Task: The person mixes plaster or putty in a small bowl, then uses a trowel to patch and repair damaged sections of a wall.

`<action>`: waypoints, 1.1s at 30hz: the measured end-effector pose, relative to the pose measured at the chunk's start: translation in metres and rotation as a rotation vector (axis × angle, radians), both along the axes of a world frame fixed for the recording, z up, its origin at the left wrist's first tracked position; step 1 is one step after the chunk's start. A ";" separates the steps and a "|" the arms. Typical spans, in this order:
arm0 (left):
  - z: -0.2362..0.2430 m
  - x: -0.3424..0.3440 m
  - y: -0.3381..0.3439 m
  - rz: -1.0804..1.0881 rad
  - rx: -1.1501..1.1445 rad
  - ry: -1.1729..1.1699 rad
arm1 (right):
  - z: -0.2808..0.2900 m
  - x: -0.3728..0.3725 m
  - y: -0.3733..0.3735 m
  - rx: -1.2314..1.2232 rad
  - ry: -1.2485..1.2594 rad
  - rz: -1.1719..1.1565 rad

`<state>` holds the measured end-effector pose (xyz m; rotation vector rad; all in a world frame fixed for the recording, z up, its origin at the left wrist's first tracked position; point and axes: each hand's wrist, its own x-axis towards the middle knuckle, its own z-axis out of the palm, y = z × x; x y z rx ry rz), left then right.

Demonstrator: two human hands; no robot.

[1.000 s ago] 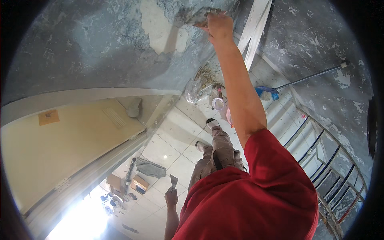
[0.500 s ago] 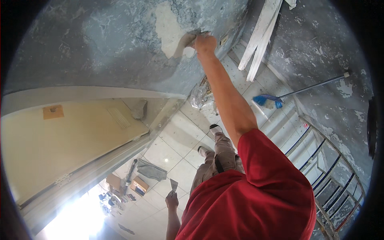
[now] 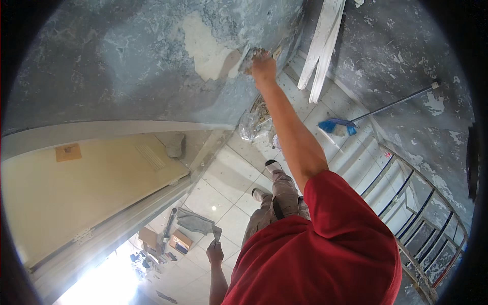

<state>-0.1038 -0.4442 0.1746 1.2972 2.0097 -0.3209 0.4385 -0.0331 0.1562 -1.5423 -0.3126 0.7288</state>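
Note:
My right hand [image 3: 263, 67] is raised to the mottled grey wall [image 3: 137, 61], closed round a scraper [image 3: 246, 58] whose blade is at the right edge of a pale bare patch [image 3: 203, 48]. Low in the view, my left hand [image 3: 215, 251] grips a putty knife [image 3: 216, 232] with its blade pointing up, held over the tiled floor [image 3: 229, 170] and clear of the wall.
White boards [image 3: 317, 48] lean at the corner near a blue broom [image 3: 333, 123]. A plastic bag [image 3: 248, 125] and debris lie by the wall. A metal ladder [image 3: 432, 213] is at right. A pale door [image 3: 91, 203], grey cloth [image 3: 194, 220] and boxes [image 3: 180, 241] are at left.
My right hand has moved down and left along the wall from its higher position, shifting slightly in the last half second. My left hand stays low with the putty knife.

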 end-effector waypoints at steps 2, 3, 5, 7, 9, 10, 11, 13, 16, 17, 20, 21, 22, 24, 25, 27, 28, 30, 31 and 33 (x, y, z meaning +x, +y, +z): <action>0.002 0.001 0.002 0.036 0.030 -0.011 | -0.005 -0.015 -0.006 -0.058 0.021 -0.121; 0.003 0.002 0.000 0.042 0.032 -0.005 | -0.006 -0.020 -0.006 -0.055 0.022 -0.122; 0.003 0.005 -0.004 0.046 0.035 0.002 | -0.009 -0.025 -0.005 -0.004 0.092 -0.234; 0.003 0.003 -0.014 -0.006 0.018 -0.002 | -0.001 -0.030 -0.001 -0.056 0.101 -0.174; 0.000 0.005 -0.025 0.027 0.022 -0.007 | 0.005 -0.026 0.002 -0.109 0.105 -0.124; -0.002 0.007 -0.030 0.054 0.023 -0.012 | 0.008 -0.019 0.006 -0.090 0.116 -0.123; -0.005 0.008 -0.033 0.081 0.023 -0.017 | 0.010 -0.014 0.007 -0.070 0.125 -0.122; -0.005 0.006 -0.038 0.029 0.034 -0.026 | 0.028 -0.021 0.004 -0.012 -0.067 -0.039; -0.005 0.002 -0.045 0.022 0.011 -0.007 | 0.076 -0.031 -0.013 0.241 -0.158 -0.025; -0.003 0.004 -0.044 0.013 0.012 -0.012 | 0.084 -0.032 -0.018 0.429 -0.059 -0.098; -0.009 0.005 -0.036 -0.009 0.050 -0.057 | 0.064 -0.012 -0.020 0.125 0.034 -0.027; -0.013 0.004 -0.033 -0.012 0.077 -0.087 | 0.050 -0.013 -0.014 0.130 0.030 -0.029; -0.015 0.006 -0.029 -0.018 0.081 -0.095 | 0.034 -0.013 -0.007 0.097 0.027 -0.094; -0.013 0.009 -0.024 -0.003 0.097 -0.090 | 0.032 -0.021 0.002 0.066 0.030 -0.151; -0.012 0.012 -0.021 -0.001 0.097 -0.090 | 0.037 -0.025 0.002 0.173 0.123 -0.149; -0.009 0.015 -0.017 0.013 0.074 -0.100 | 0.056 -0.040 0.000 0.275 0.222 -0.142; -0.010 0.009 -0.022 0.024 0.077 -0.090 | 0.081 -0.055 -0.004 0.361 0.140 -0.109; -0.020 -0.006 -0.035 -0.013 0.193 -0.087 | 0.108 -0.070 -0.014 0.453 0.056 -0.075; -0.015 0.004 -0.030 -0.021 0.186 -0.095 | 0.108 -0.067 -0.020 0.486 -0.020 -0.086; -0.003 0.023 -0.021 0.067 0.033 -0.089 | 0.098 -0.056 -0.028 0.515 -0.105 -0.105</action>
